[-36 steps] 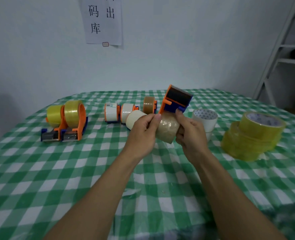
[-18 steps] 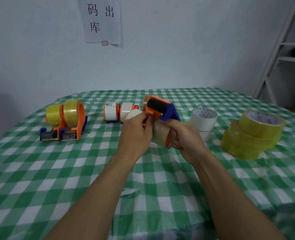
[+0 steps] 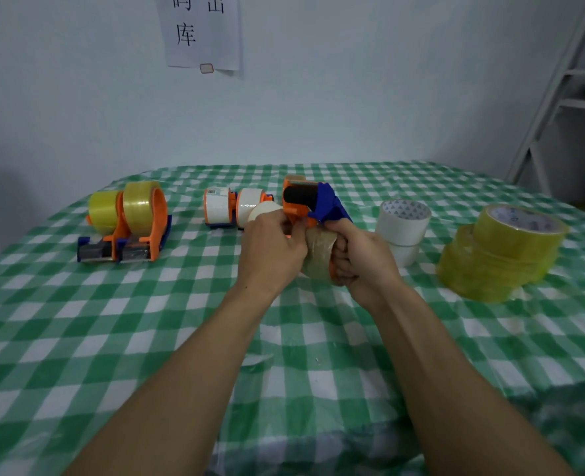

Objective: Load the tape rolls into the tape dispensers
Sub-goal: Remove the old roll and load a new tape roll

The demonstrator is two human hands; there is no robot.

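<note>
Two bare forearms are reaching forward over the desk (image 3: 78, 355) and meeting above its middle. The left hand (image 3: 272, 249) is showing its back to the camera. Its fingers (image 3: 293, 231) are curling inward and pinching what appears to be the orange frame of an orange-and-blue plastic tape dispenser (image 3: 306, 202), though the knuckles are hiding the exact contact. The right hand (image 3: 365, 257) is gripping the same dispenser from the other side, its fingers wrapping tightly round the orange side plate. One translucent brownish tape roll (image 3: 320, 257) is sitting between both hands, seated in this dispenser below its black roller.

Two more orange dispensers (image 3: 129, 235) are standing side by side at the left, each carrying a glossy yellow roll (image 3: 140, 209). Two further dispensers (image 3: 222, 209) with matte white rolls are sitting beyond the left hand. One cream roll (image 3: 263, 209) is lying just beside them, partly covered by that hand. Two white rolls (image 3: 404, 218) are standing stacked, just right of the right hand. Farther right, a pile of shiny yellow rolls (image 3: 504, 249) is sitting, too merged to count. A smooth, slightly wrinkled green-and-white checked cloth (image 3: 353, 355) is covering the desk. One white paper sheet (image 3: 202, 32) with black characters is hanging on the pale wall. A white shelf frame (image 3: 555, 87) is standing at the far right.
</note>
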